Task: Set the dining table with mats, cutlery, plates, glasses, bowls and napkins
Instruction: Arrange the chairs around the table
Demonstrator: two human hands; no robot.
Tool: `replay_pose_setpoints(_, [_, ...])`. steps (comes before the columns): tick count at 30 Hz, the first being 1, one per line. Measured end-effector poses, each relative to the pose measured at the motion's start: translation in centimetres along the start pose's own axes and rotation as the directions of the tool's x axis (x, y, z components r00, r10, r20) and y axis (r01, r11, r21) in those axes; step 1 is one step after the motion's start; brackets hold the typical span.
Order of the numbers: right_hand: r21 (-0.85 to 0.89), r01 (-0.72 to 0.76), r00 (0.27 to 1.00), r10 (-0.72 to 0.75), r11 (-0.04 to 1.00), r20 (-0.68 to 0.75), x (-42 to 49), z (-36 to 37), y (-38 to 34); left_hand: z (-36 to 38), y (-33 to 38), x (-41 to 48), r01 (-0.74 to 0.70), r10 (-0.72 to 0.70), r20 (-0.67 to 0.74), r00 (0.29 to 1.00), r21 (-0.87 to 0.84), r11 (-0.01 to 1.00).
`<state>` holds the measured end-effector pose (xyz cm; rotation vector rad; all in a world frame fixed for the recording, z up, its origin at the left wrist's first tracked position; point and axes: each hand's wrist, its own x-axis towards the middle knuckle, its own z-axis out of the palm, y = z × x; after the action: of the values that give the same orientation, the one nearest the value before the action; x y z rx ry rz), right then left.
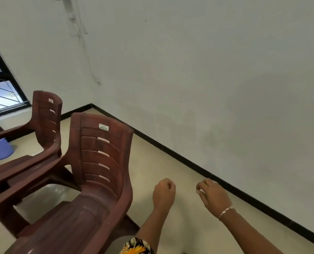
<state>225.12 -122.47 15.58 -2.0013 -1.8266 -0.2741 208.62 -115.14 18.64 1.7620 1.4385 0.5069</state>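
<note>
- I am holding my left hand out low in front of me, fingers loosely curled in and holding nothing.
- I am carrying my right hand the same way beside it, apart from it, fingers slack and bent, nothing in them; a thin bracelet is sitting at that wrist.
- Judgement: both hands are free because I am between items, probably going to fetch something.
- No mats, cutlery, plates, glasses, bowls or napkins are showing; I cannot tell where the dining table is. It is probably off to the left, where the chairs are facing.
- The near chair and the far chair, both brown plastic, are standing one behind the other.
- The near chair's label is reading "DELUX"; the far chair's sticker is too small to read.
- A blue tub is sitting on the floor beyond them.
</note>
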Motion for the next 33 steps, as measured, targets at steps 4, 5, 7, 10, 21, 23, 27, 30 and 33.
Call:
replay_pose_setpoints(4, [0.006,0.129,0.991,-0.129,0.992,-0.037,9.3,2.8,4.1,0.6,2.8,9.2,0.023,-0.027,-0.119,0.993,-0.033,0.999])
replay_pose_setpoints(5, [0.012,0.153,0.988,-0.153,0.988,-0.028,11.8,3.6,5.0,0.6,3.7,11.6,0.036,-0.04,-0.134,0.99,-0.036,0.999])
replay_pose_setpoints(7, [0.045,0.186,0.983,-0.186,0.982,-0.013,16.8,5.3,6.7,0.0,5.1,16.3,0.06,-0.063,-0.16,0.985,-0.026,0.998])
replay_pose_setpoints(10, [0.053,0.244,0.97,-0.243,0.968,-0.024,23.8,8.1,8.7,-1.6,6.8,23.2,0.081,-0.083,-0.237,0.968,-0.02,0.997])
replay_pose_setpoints(21, [0.325,0.42,0.899,-0.437,0.847,-0.02,44.3,18.8,9.8,-6.3,7.5,38.5,0.25,-0.253,-0.509,0.823,-0.076,0.965])
replay_pose_setpoints(23, [0.37,0.484,0.859,-0.511,0.793,-0.029,48.1,20.5,9.3,-6.9,7.2,40.8,0.302,-0.31,-0.559,0.769,-0.11,0.947])
replay_pose_setpoints(27, [0.443,0.625,0.738,-0.672,0.643,-0.065,54.9,21.8,8.4,-7.7,7.6,43.9,0.434,-0.45,-0.64,0.623,-0.195,0.88])
replay_pose_setpoints(30, [0.516,0.639,0.693,-0.719,0.571,-0.062,58.8,23.7,7.5,-8.6,8.8,44.8,0.488,-0.497,-0.686,0.531,-0.231,0.842])
replay_pose_setpoints(33, [0.585,0.674,0.608,-0.788,0.451,-0.092,61.4,25.3,5.0,-10.0,9.3,45.0,0.533,-0.443,-0.782,0.438,-0.171,0.829])
